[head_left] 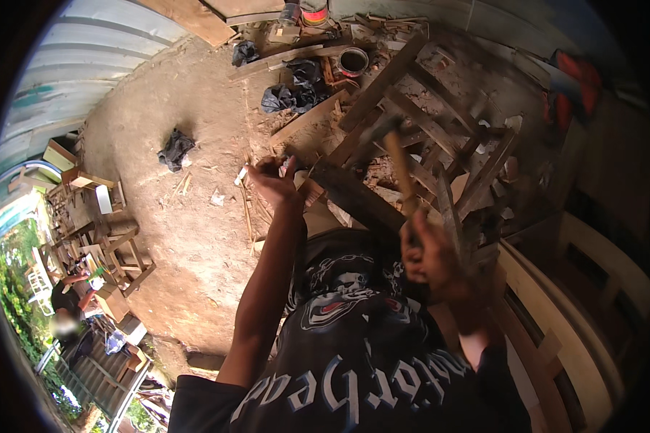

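My right hand (430, 249) is wrapped round the wooden handle of a hammer (399, 162). Its dark head, smeared by motion, is raised over a wooden frame (426, 119) of joined bars lying on the ground. My left hand (273, 186) is turned partly palm up beside the near end of a dark wooden beam (357, 196). Its thumb and fingers stand apart, and nothing plainly shows in them. The beam lies close in front of my body, between my two hands.
Black plastic scraps (296, 90), an open bucket (352, 63) and loose boards lie ahead on the dirt floor (188, 249). Slatted furniture (563, 310) stands close at my right. Far left, another person (68, 317) is among wooden frames. Corrugated metal sheeting (87, 65) walls the upper left.
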Demonstrator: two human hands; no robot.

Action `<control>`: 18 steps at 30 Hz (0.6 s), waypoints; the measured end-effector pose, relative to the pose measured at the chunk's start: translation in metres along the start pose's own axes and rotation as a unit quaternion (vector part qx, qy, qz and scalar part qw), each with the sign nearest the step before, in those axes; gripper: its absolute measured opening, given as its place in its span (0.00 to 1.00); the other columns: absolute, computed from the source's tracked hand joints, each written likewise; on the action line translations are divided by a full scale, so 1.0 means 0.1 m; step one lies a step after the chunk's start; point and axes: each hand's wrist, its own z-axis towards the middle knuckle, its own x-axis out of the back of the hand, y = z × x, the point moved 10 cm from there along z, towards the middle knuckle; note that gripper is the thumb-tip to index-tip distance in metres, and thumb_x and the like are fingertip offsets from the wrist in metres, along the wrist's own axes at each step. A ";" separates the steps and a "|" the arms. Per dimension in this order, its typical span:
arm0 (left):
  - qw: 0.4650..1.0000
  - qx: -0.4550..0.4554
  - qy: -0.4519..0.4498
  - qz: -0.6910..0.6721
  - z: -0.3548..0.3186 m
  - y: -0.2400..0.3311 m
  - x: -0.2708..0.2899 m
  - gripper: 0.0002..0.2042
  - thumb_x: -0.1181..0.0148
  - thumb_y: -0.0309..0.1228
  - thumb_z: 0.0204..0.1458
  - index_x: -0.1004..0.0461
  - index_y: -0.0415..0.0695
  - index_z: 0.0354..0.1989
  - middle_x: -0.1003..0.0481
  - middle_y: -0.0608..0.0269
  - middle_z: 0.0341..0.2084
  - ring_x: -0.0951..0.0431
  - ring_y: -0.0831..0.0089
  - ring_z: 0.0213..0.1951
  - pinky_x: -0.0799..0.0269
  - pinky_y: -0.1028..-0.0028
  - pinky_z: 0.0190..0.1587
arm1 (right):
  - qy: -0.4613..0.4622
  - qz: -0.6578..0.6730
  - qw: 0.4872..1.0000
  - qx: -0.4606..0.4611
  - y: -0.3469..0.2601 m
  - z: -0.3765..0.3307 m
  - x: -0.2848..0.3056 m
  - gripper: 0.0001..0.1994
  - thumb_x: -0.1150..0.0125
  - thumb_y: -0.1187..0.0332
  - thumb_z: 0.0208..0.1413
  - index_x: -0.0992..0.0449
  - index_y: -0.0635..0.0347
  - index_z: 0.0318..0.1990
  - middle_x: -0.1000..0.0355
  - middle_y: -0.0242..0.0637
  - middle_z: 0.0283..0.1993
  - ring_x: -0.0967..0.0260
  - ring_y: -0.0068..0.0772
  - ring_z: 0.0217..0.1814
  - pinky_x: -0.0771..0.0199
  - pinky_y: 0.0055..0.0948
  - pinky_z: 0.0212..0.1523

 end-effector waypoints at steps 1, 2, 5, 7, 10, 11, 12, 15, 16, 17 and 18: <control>1.000 -0.009 -0.008 0.005 0.00 0.03 -0.11 0.27 0.61 0.58 0.63 0.34 0.43 0.33 0.30 0.60 0.27 0.28 0.69 0.32 0.23 0.55 0.42 | -0.003 0.025 0.998 0.061 -0.22 -0.01 0.00 0.25 0.62 0.39 0.65 0.38 0.53 0.33 0.50 0.23 0.17 0.55 0.15 0.11 0.52 0.20 0.10; 0.999 -0.016 -0.031 0.027 -0.02 0.06 -0.12 0.27 0.61 0.58 0.62 0.34 0.43 0.33 0.30 0.60 0.27 0.28 0.69 0.32 0.23 0.56 0.42 | -0.006 0.050 0.991 0.121 -0.42 -0.03 0.00 0.25 0.63 0.39 0.65 0.38 0.54 0.33 0.50 0.23 0.17 0.55 0.15 0.11 0.51 0.20 0.10; 0.998 0.021 0.051 0.006 -0.05 0.02 -0.04 0.28 0.59 0.60 0.61 0.33 0.42 0.34 0.30 0.60 0.27 0.28 0.68 0.32 0.23 0.56 0.42 | 0.004 0.103 0.977 0.189 -0.46 -0.06 -0.06 0.27 0.64 0.39 0.65 0.38 0.56 0.33 0.48 0.24 0.17 0.53 0.16 0.11 0.50 0.21 0.10; 0.999 0.006 0.040 0.022 -0.06 0.05 -0.13 0.29 0.58 0.60 0.60 0.33 0.41 0.33 0.30 0.59 0.27 0.27 0.66 0.32 0.23 0.56 0.41 | 0.010 0.093 0.987 0.133 0.01 0.02 -0.07 0.27 0.64 0.39 0.65 0.37 0.56 0.33 0.48 0.24 0.17 0.53 0.17 0.12 0.50 0.22 0.10; 0.999 -0.007 0.012 0.051 -0.06 0.06 -0.15 0.29 0.58 0.60 0.60 0.32 0.41 0.32 0.30 0.58 0.26 0.27 0.65 0.33 0.24 0.56 0.42 | -0.090 0.004 0.996 -0.012 0.55 0.14 -0.32 0.27 0.63 0.38 0.65 0.36 0.55 0.34 0.48 0.24 0.17 0.52 0.16 0.12 0.50 0.21 0.10; 0.999 0.002 0.019 0.037 -0.07 0.02 -0.11 0.29 0.58 0.59 0.61 0.32 0.41 0.32 0.30 0.58 0.26 0.27 0.65 0.32 0.24 0.56 0.42 | -0.042 0.006 0.999 -0.003 0.50 0.08 -0.18 0.27 0.63 0.38 0.64 0.36 0.54 0.33 0.48 0.23 0.17 0.52 0.16 0.12 0.51 0.21 0.10; 0.999 0.006 0.032 0.019 -0.06 0.01 -0.08 0.29 0.58 0.59 0.61 0.32 0.41 0.32 0.30 0.58 0.25 0.27 0.65 0.32 0.24 0.56 0.42 | 0.001 0.001 1.000 0.006 0.20 -0.07 -0.14 0.27 0.63 0.38 0.64 0.36 0.54 0.33 0.48 0.23 0.17 0.52 0.15 0.12 0.51 0.21 0.10; 0.999 0.008 0.031 0.001 -0.05 0.05 -0.04 0.27 0.62 0.57 0.62 0.32 0.41 0.34 0.30 0.58 0.29 0.29 0.63 0.35 0.26 0.50 0.45 | -0.011 0.089 0.975 0.201 -0.68 -0.33 0.07 0.27 0.63 0.36 0.63 0.35 0.51 0.32 0.49 0.22 0.16 0.52 0.15 0.12 0.52 0.20 0.10; 0.999 0.020 0.044 -0.003 -0.06 0.04 0.01 0.27 0.64 0.56 0.63 0.33 0.41 0.36 0.30 0.56 0.32 0.29 0.60 0.39 0.28 0.46 0.48 | -0.037 0.147 0.946 0.288 -1.05 -0.44 0.13 0.26 0.62 0.37 0.64 0.34 0.51 0.32 0.48 0.20 0.16 0.54 0.15 0.11 0.53 0.20 0.10; 0.998 0.034 0.056 -0.008 -0.06 0.01 0.04 0.26 0.66 0.55 0.64 0.34 0.41 0.38 0.31 0.55 0.35 0.30 0.56 0.42 0.30 0.43 0.51 | -0.062 0.203 0.904 0.371 -1.33 -0.56 0.19 0.26 0.62 0.38 0.64 0.32 0.50 0.33 0.47 0.19 0.16 0.57 0.14 0.10 0.54 0.20 0.10; 0.996 0.047 0.067 -0.042 0.00 -0.09 0.14 0.27 0.67 0.55 0.64 0.34 0.40 0.40 0.30 0.54 0.36 0.29 0.55 0.42 0.29 0.43 0.51 | -0.003 0.239 0.901 0.363 -1.17 -0.45 0.23 0.26 0.62 0.38 0.64 0.33 0.51 0.33 0.47 0.19 0.16 0.56 0.14 0.10 0.54 0.20 0.10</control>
